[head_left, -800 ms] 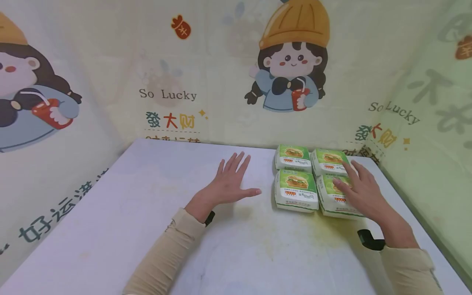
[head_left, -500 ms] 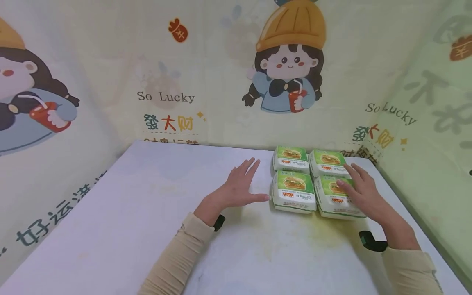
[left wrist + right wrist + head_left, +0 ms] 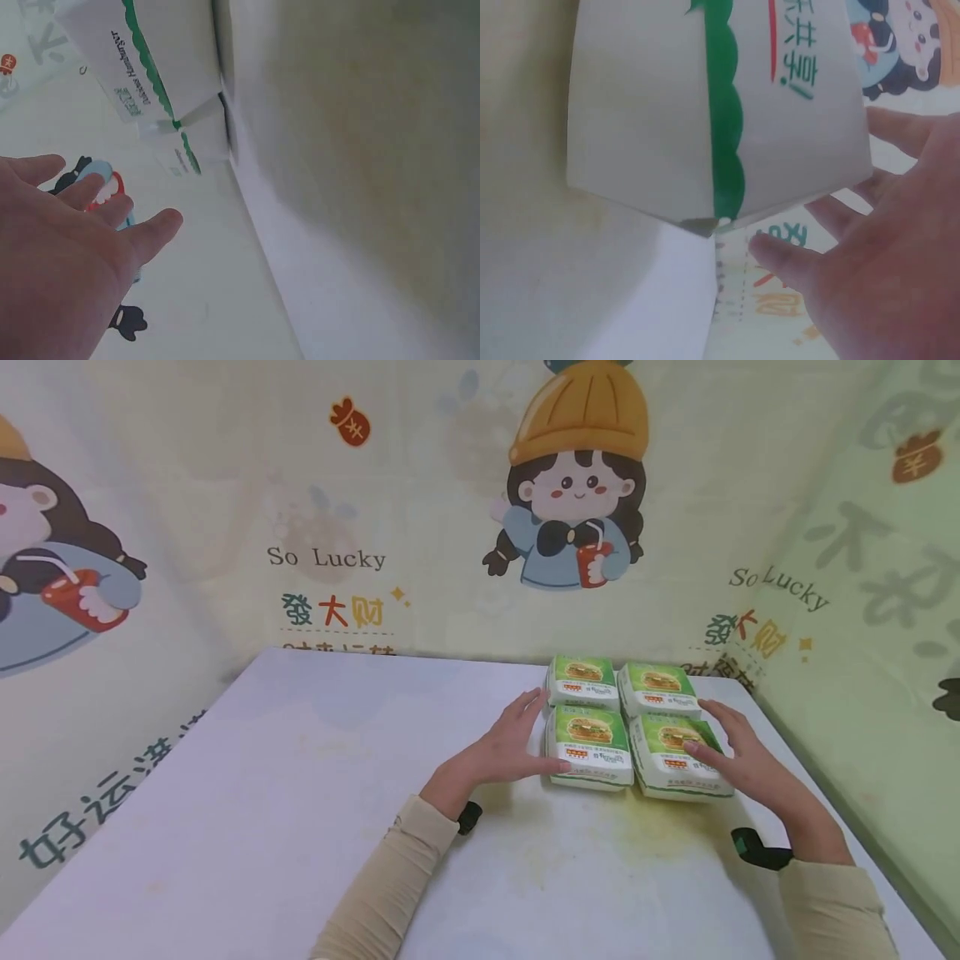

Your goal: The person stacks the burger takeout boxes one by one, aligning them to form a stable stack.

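Observation:
Four-square on the table, burger boxes with green printed lids stand in two rows. My left hand (image 3: 506,747) is at the left side of the front left burger box (image 3: 591,745), fingers extended, the thumb overlapping its front edge. In the left wrist view that hand (image 3: 64,247) shows spread fingers apart from the box sides. My right hand (image 3: 750,768) is at the right side of the front right burger box (image 3: 667,760), its thumb over the lid. The right wrist view has the fingers (image 3: 787,255) beside the box's white wall (image 3: 645,127).
Behind the front pair stand the back left burger box (image 3: 583,672) and back right burger box (image 3: 660,685), close to the cloth backdrop (image 3: 442,510). The white table (image 3: 315,810) stretches left and forward. A printed side cloth (image 3: 885,693) borders the right edge.
My left hand has moved right, from apart from the boxes to the front left box's side. My right hand has stayed nearly in place. The view has shifted slightly.

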Tool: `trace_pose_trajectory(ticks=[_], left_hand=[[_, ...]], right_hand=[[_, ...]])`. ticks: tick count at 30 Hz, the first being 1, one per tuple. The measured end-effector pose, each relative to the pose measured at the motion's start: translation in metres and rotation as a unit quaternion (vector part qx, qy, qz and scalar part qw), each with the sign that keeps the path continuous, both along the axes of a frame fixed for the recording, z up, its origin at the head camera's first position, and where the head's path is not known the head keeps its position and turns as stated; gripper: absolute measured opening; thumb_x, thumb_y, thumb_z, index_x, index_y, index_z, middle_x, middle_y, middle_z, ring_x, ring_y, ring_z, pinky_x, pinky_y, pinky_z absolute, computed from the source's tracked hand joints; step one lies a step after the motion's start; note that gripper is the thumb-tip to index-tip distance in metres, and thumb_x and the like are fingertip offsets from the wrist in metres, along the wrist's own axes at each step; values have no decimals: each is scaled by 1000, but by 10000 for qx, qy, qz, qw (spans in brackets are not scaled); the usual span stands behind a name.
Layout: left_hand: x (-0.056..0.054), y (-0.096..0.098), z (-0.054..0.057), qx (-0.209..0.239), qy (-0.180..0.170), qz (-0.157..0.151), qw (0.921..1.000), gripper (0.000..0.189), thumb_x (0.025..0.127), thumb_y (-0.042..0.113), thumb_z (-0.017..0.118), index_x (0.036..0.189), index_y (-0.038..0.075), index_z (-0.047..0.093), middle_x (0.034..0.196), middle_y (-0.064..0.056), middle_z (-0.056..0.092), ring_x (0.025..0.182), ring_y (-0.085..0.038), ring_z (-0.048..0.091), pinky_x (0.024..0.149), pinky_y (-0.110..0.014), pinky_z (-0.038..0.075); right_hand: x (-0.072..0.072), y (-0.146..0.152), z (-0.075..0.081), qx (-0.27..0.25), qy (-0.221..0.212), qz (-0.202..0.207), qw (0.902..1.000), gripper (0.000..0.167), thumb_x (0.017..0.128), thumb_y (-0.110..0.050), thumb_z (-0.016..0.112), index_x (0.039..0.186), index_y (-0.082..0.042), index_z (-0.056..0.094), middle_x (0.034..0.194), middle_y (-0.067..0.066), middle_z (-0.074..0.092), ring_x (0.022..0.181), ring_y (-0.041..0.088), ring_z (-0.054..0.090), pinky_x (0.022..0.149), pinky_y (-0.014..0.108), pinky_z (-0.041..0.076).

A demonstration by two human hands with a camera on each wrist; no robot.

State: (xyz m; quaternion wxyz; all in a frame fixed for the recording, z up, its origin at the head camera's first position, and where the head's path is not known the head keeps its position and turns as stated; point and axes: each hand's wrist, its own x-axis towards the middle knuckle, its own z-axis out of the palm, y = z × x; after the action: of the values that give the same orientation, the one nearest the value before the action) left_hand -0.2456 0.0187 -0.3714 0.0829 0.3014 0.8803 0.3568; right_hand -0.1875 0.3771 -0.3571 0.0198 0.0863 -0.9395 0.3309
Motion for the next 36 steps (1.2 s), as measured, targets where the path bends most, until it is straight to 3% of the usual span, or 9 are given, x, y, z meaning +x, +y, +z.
trace_pose_trajectory(ticks=[5, 11, 21, 30, 36], left_hand=[[-2, 9, -6, 52, 54, -45, 10000, 110, 79, 59, 73, 161, 22, 8, 167, 1, 5, 154, -21, 10, 121, -50, 26], [-5, 16, -13, -31, -113, -212, 9997, 114, 79, 58, 75, 161, 24, 5, 168, 2, 1, 154, -21, 7, 122, -47, 24], [-7, 22, -13, -357, -190, -370, 9985, 114, 81, 57, 73, 161, 18, 2, 168, -1, 1, 155, -22, 10, 123, -44, 23], [-10, 21, -16, -425, -174, -547, 9974, 110, 85, 53, 72, 161, 15, 1, 168, 1, -3, 155, -20, 7, 124, -42, 20], [-12, 21, -17, -430, -140, -627, 9970, 108, 87, 51, 71, 161, 17, 0, 168, 2, -9, 155, -21, 2, 125, -43, 17]], right_hand=[[0, 1, -5, 50, -162, 149, 9997, 88, 95, -35, 61, 158, -5, 7, 160, 32, 1, 142, 55, 10, 100, 77, 26], [3, 3, -9, -9, -402, 290, 9988, 94, 92, -31, 67, 158, -5, 6, 159, 33, -1, 139, 54, 11, 97, 72, 28], [5, 6, -14, 367, -461, 272, 9979, 99, 86, -34, 73, 157, -1, 13, 161, 29, -2, 136, 53, 15, 96, 70, 29], [7, 9, -13, 441, -585, 175, 9972, 103, 85, -36, 73, 158, -4, 8, 161, 29, -6, 139, 58, 10, 95, 75, 28], [5, 10, -15, 434, -632, 199, 9969, 104, 86, -36, 73, 159, -4, 5, 161, 29, -5, 136, 55, 15, 96, 73, 29]])
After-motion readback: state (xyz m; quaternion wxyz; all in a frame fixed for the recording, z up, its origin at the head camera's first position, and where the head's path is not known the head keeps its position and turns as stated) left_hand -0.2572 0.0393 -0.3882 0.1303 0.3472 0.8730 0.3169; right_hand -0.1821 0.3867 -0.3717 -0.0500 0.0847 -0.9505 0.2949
